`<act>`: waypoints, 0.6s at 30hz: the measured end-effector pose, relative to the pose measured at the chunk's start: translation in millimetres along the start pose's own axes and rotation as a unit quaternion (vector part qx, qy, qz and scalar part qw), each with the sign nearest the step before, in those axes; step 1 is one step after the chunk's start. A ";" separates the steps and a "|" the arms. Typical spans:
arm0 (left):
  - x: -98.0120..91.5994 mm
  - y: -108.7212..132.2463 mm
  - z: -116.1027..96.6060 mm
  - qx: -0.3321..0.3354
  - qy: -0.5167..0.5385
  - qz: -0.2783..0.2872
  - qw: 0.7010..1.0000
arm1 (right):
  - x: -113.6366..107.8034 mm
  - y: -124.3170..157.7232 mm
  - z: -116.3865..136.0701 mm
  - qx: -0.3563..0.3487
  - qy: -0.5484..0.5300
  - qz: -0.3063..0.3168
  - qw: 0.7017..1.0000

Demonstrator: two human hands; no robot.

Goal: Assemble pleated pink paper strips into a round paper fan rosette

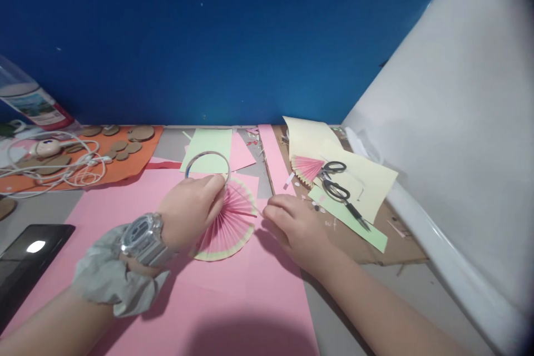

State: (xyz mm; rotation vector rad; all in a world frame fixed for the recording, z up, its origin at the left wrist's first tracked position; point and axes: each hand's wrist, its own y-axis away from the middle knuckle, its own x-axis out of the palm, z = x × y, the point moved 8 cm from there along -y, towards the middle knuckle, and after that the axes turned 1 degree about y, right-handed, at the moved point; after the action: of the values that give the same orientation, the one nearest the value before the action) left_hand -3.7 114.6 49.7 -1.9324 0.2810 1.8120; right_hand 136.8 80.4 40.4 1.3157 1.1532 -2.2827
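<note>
My left hand [194,208], with a watch and a grey scrunchie at the wrist, is closed on a roll of clear tape [207,153] held upright. Below it lies a round pleated paper fan [240,228], pink with a pale green rim, partly hidden by this hand. My right hand [292,228] is pinched just right of the fan. A faint clear strip appears to run from the roll to its fingertips. Under both hands spreads a large pink paper sheet [258,300].
Scissors [337,191], a small folded fan [306,168], cream paper [371,178] and a green strip [371,231] lie on cardboard [400,250] at right. At left are a phone [29,267], white earphones [89,169], orange paper [146,150] with cardboard cutouts, and a bottle [35,103].
</note>
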 end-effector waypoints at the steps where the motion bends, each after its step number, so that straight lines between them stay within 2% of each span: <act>1: 0.7 0.5 -0.5 -0.003 0.013 -0.016 1.000 | 2.2 0.1 4.4 -0.017 0.016 0.010 1.000; 7: 2.2 6.8 -7.5 0.011 0.092 -0.113 0.989 | 19.4 0.9 39.4 -0.135 0.034 0.066 0.988; 12: -5.8 17.3 -6.8 0.031 0.169 -0.226 0.959 | -0.7 1.6 55.8 -0.174 0.051 0.007 0.983; 15: -11.0 24.1 -4.8 0.045 0.191 -0.273 0.942 | -12.6 12.9 74.0 -0.224 0.010 -0.024 0.974; 16: -12.1 25.6 -4.0 0.049 0.197 -0.282 0.938 | -11.2 17.1 80.2 -0.227 -0.010 -0.011 0.974; 18: -14.0 28.3 0.7 0.042 0.207 -0.300 0.930 | -3.2 22.1 86.2 -0.184 -0.028 0.033 0.982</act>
State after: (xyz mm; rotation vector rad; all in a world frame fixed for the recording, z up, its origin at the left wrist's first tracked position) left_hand -18.8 88.1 57.8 -2.0330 -0.0980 0.9839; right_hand 98.7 1.3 55.4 1.1223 1.4062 -1.9255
